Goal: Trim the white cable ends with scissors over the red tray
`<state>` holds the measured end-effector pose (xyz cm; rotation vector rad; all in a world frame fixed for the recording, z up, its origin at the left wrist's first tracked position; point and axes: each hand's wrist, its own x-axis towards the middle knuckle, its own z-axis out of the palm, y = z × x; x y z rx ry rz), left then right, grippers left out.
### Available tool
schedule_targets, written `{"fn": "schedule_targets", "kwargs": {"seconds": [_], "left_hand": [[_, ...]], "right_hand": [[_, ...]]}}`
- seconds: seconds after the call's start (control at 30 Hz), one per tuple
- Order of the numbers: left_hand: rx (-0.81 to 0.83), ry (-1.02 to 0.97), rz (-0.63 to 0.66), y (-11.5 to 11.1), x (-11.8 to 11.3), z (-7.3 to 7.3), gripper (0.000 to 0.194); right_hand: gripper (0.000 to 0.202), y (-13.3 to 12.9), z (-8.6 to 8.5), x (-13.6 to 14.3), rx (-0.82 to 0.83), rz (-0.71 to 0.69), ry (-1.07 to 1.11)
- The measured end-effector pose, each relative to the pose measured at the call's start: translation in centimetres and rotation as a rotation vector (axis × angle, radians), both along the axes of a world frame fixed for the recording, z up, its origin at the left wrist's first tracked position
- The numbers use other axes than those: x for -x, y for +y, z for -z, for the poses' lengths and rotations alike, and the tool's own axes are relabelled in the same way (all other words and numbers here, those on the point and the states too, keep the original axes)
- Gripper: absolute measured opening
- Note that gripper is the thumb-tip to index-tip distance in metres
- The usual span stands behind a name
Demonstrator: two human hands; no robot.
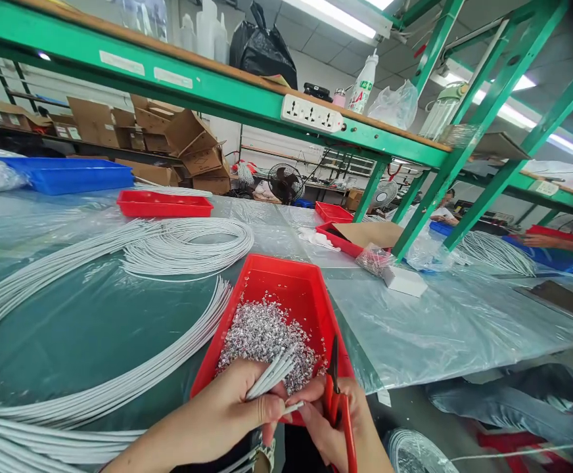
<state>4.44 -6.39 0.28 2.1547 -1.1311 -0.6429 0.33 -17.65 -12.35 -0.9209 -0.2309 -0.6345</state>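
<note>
A bundle of white cables [277, 373] is gripped in my left hand [240, 410], its ends over the near part of a red tray [323, 295]. One cable end sticks out lower, between the fingertips of both hands. My right hand [333, 420] holds orange-handled scissors [338, 401], blades pointing up, while its thumb and forefinger meet at that cable end. Small silvery bits [264, 332] are heaped in the tray under the hands. Long white cables [168, 358] curve over the table to the left, beside a coil [202, 243].
A blue tray [69, 176] and a red tray [163, 205] lie at the back left. A green shelf frame [247, 98] spans above. Rightward are a white box [405, 281], a cardboard-topped tray [345, 244], and a person's legs [503, 404].
</note>
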Motion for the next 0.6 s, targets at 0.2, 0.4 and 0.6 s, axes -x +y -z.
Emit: {"fn": "schedule_targets", "kwargs": {"seconds": [0.2,0.4,0.6], "left_hand": [[-0.022,0.256,-0.007,0.0,0.3,0.1,0.027],[-0.056,-0.09,-0.158,1.4,1.6,1.3,0.036],[0.066,-0.079,-0.271,1.4,0.4,2.1,0.051]], "right_hand": [[0.031,-0.8,-0.7,-0.2,0.337,0.1,-0.001],[0.025,-3.7,-1.3,-3.0,0.426,0.438,0.152],[0.047,-4.8,0.6,-2.1,0.398,0.283,0.046]]}}
